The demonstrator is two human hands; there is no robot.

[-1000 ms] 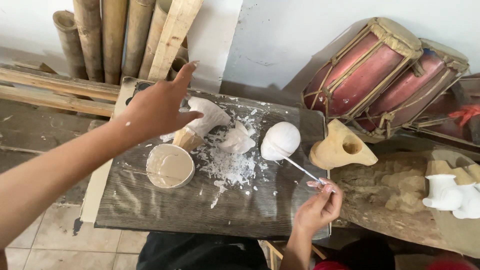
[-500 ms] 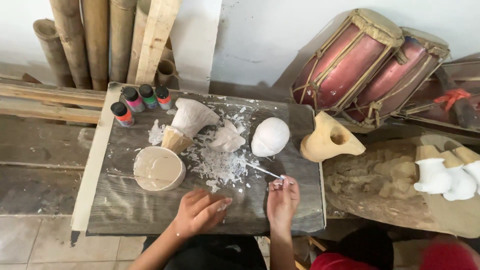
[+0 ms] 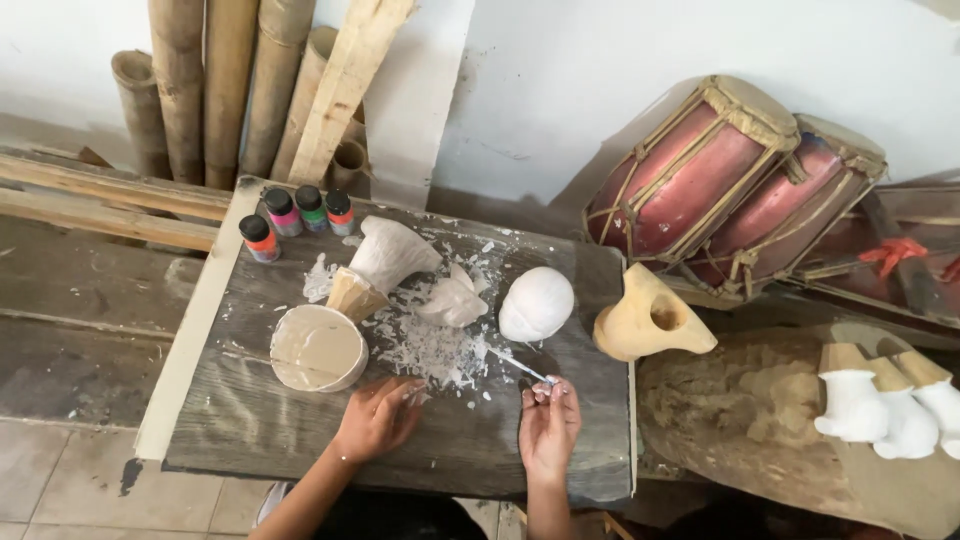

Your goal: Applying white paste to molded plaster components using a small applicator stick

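Observation:
My right hand [image 3: 547,420] pinches the end of a thin white stick [image 3: 519,365] whose far tip points at a white egg-shaped form [image 3: 537,303] on the dark wooden board [image 3: 250,440]. My left hand [image 3: 380,415] rests on the board with fingers loosely curled, holding nothing, beside a heap of white flakes [image 3: 430,350]. A round bowl of pale paste [image 3: 318,347] stands left of that hand. Behind it lie a white-coated horn shape [image 3: 385,260] and a smaller white piece [image 3: 452,300].
Several small paint bottles [image 3: 295,215] stand at the board's far left corner. A bare tan carved piece [image 3: 648,318] sits at the right edge. Bamboo poles [image 3: 210,90] lean on the wall, two red drums [image 3: 740,185] lie at right, and white figures [image 3: 885,410] stand far right.
My left hand came back from reaching over the far left of the board and now rests near the front edge. The paint bottles are uncovered. My right hand holds the stick throughout.

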